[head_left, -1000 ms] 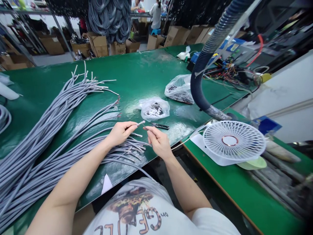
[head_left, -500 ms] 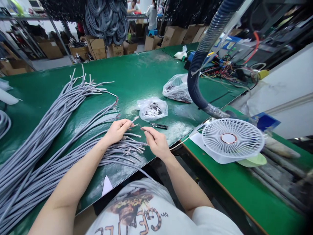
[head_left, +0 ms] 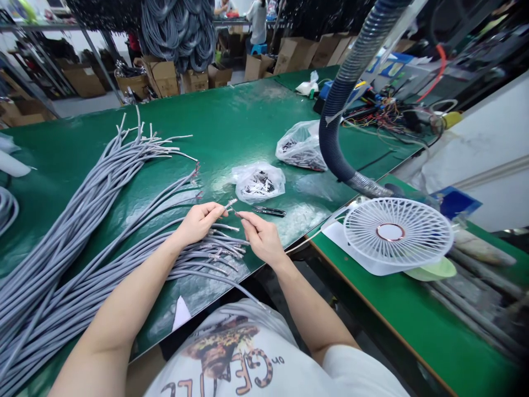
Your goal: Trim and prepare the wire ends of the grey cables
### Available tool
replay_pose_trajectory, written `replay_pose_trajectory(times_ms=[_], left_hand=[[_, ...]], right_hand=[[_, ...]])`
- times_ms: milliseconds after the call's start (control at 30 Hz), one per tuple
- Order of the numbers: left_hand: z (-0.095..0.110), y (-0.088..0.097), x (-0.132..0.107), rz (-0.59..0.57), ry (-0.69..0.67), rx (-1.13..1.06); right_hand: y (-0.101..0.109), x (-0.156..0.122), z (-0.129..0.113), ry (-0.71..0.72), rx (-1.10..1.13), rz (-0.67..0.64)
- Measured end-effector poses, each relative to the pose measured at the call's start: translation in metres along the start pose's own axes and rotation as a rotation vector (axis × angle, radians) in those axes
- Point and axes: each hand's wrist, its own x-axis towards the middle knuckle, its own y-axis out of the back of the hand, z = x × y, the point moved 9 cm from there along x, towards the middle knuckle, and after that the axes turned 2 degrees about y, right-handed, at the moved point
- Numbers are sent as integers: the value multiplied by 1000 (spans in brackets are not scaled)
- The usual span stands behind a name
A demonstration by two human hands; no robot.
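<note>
My left hand point(head_left: 201, 222) is closed in a pinch on a grey cable, whose pale stripped end point(head_left: 232, 202) sticks out past the fingertips. My right hand point(head_left: 264, 238) pinches a thin dark piece point(head_left: 234, 210), too small to name, right by that cable end; whether they touch I cannot tell. Below both hands lies a bundle of grey cables point(head_left: 194, 259) with stripped ends. Thread snips point(head_left: 269, 211) with dark handles rest on the green table just beyond my right hand. Behind them sits an open plastic bag point(head_left: 259, 184) of small black and white pieces.
Another plastic bag point(head_left: 301, 146) of small parts lies farther back. A second cable bundle point(head_left: 99, 187) stretches across the left. At the right, a flexible duct hose point(head_left: 333, 132) hangs over the table, and a white fan point(head_left: 397, 231) stands on a lower green surface point(head_left: 372, 309).
The thin dark piece in my right hand has come closer to the cable end in my left. My left hand has barely moved. The view has shifted slightly.
</note>
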Motion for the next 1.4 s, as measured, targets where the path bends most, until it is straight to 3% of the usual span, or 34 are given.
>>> replay_pose_trajectory(times_ms=[767, 933, 1033, 1133, 1233, 1333, 1400], left_hand=[[6, -2, -1, 15, -55, 28], [1, -8, -3, -40, -29, -49], [3, -5, -4, -2, -58, -12], [8, -7, -4, 14, -104, 122], [6, -8, -3, 10, -78, 168], [2, -3, 0, 28, -38, 71], [1, 1, 1, 18, -21, -52]], right_hand=[[1, 0, -3, 24, 9, 7], [1, 4, 0, 29, 27, 8], [1, 7, 0, 31, 22, 4], [0, 8, -13, 67, 7, 10], [-11, 2, -47, 239, 33, -94], [-17, -6, -71, 369, 46, -179], [-12, -4, -63, 312, 30, -116]])
